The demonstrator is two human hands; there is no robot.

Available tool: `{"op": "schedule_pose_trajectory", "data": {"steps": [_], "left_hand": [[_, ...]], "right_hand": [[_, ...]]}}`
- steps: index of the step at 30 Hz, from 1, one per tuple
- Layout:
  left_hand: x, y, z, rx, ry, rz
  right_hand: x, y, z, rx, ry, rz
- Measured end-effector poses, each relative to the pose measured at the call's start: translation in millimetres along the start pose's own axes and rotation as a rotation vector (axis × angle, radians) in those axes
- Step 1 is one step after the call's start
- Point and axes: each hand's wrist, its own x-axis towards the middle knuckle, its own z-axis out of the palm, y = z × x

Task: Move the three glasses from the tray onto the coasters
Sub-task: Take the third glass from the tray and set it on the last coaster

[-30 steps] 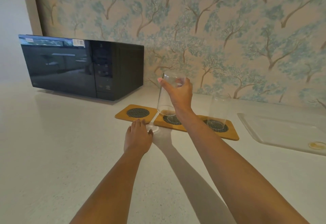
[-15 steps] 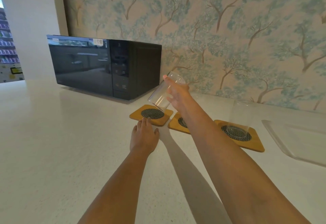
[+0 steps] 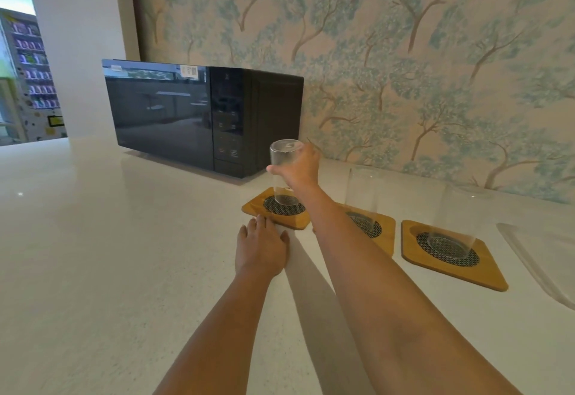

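Observation:
Three wooden coasters with dark mesh centres lie in a row on the white counter. My right hand (image 3: 300, 167) grips a clear glass (image 3: 283, 158) that stands upright with its lower end on the left coaster (image 3: 252, 208). A second glass (image 3: 362, 189) stands on the middle coaster (image 3: 385, 234), partly behind my right forearm. A third glass (image 3: 457, 214) stands on the right coaster (image 3: 485, 276). My left hand (image 3: 261, 248) lies flat on the counter, its fingertips at the left coaster's front edge, holding nothing.
A clear tray (image 3: 541, 257) lies at the right edge with nothing seen on it. A black microwave (image 3: 202, 117) stands close behind the left coaster. Patterned wallpaper backs the counter (image 3: 109, 254), and a doorway opens at far left.
My right hand carried the glass leftward from over the middle coaster, tilted it above the left coaster, and now it stands upright there. My left hand stayed flat on the counter.

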Motion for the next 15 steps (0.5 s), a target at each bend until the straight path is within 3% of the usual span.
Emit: {"op": "schedule_pose_trajectory", "data": {"steps": [15], "left_hand": [[3, -1, 6, 0.071, -0.011, -0.023]], "right_hand": [[15, 26, 10, -0.017, 0.044, 0.104]]}}
